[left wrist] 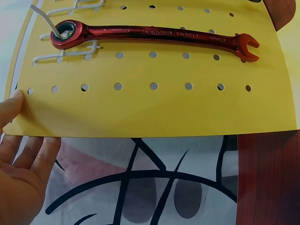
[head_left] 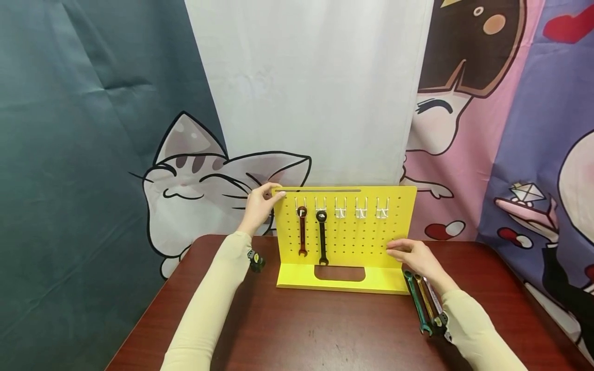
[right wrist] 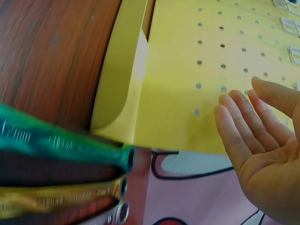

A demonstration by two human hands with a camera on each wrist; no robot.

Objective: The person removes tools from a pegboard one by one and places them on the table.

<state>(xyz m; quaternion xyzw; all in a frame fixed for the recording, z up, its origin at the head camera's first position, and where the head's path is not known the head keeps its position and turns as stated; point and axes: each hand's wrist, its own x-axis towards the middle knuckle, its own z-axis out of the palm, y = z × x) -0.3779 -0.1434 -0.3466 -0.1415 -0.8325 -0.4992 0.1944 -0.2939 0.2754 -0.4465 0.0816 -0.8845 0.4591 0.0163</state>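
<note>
Wrenches (head_left: 417, 303) on the table (head_left: 325, 330) lie below the nearer, right hand (head_left: 419, 257), long axes toward the person. Its fingers extend, holding nothing; the left hand (head_left: 258, 207) pinches the board (head_left: 400, 216).

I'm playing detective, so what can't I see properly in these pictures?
Left hand: left wrist view, some fingertips hidden behind the yellow board.
Gold wrench: head view, lower end hidden behind the black wrist gadget.
Green wrench: right wrist view, one end cut off by the picture's left edge; its markings are too blurred to read.
</note>
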